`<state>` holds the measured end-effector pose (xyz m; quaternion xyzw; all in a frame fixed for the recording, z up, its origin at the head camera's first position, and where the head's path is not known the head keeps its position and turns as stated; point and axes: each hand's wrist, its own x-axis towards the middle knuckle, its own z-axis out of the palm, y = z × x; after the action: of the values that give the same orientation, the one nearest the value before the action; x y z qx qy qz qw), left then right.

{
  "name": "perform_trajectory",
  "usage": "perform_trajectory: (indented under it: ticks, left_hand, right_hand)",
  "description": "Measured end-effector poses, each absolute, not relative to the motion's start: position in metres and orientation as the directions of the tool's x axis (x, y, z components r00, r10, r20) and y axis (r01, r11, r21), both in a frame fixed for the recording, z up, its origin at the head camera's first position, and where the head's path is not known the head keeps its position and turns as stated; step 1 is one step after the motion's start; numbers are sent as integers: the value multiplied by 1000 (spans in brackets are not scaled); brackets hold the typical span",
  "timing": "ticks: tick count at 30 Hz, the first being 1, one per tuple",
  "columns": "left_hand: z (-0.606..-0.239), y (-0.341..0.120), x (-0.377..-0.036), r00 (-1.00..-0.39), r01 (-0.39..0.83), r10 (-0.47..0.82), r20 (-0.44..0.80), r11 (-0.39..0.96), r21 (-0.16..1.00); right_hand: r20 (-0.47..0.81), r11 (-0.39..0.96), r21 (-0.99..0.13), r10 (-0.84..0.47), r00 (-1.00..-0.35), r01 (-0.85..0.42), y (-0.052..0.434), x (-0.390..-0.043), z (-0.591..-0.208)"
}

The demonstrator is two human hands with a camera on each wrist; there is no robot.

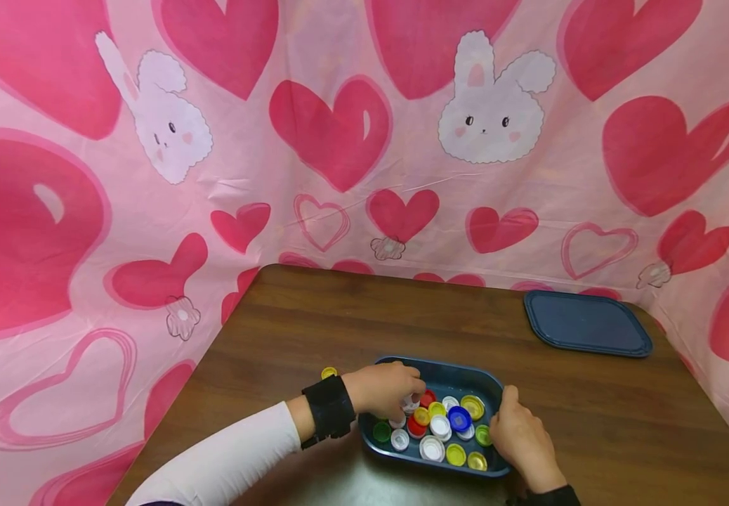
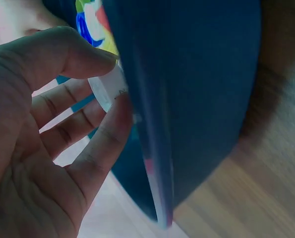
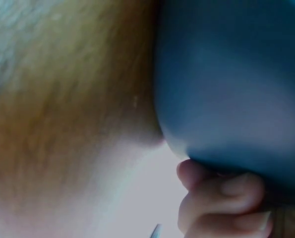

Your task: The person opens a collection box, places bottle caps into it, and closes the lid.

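Observation:
A dark blue container (image 1: 489, 383) near the table's front edge holds several bottle caps, among them white, yellow, red, green and blue ones (image 1: 458, 419). My left hand (image 1: 411, 399) reaches in from the left and pinches a white cap (image 1: 410, 405). In the left wrist view the thumb and a finger of that hand (image 2: 112, 82) squeeze the white cap (image 2: 105, 89) next to the container's wall (image 2: 197, 99). My right hand (image 1: 506, 420) grips the container's right end. The right wrist view shows curled fingers (image 3: 221, 198) under the blue wall (image 3: 236, 74).
A matching blue lid (image 1: 587, 323) lies flat at the back right of the wooden table (image 1: 339, 323). One yellow cap (image 1: 329, 372) sits on the table just left of the container. A pink sheet with hearts and rabbits (image 1: 339, 140) hangs round the table.

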<state>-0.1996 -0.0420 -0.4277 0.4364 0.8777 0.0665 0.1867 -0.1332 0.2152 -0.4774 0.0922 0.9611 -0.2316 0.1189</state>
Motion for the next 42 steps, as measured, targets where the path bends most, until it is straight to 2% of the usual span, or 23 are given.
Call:
perform_trajectory:
  ticks: [3,7,18,25,31,35,42]
  left_hand:
    - [-429,-39,-198,-523,760,811,-262,583,287]
    - [-428,-36,-197,-517,757,811,-273,582,296]
    - [-415,-40,-197,-552,743,791,-265,611,273]
    - [-403,-64,-209,-621,720,764,-176,644,257]
    - [-400,-95,-219,-710,661,693,-122,716,223]
    - [-404,-118,-225,-774,597,626,-97,772,219]
    - [-425,-149,-231,-838,489,533,-116,829,272]
  right_hand:
    - [-276,874,-423,126,-953,238,215,-133,-477]
    - [-291,873,-419,131,-948,250,215,-134,-477]
    - [-292,871,-425,127,-948,247,215,-133,-477]
    - [-310,870,-422,124,-943,253,215,-135,-477]
    - [-300,871,-426,119,-947,244,217,-135,-476]
    - [-293,871,-427,119,-949,241,217,-135,-476]
    - [-280,877,-427,103,-955,220,217,-133,-477]
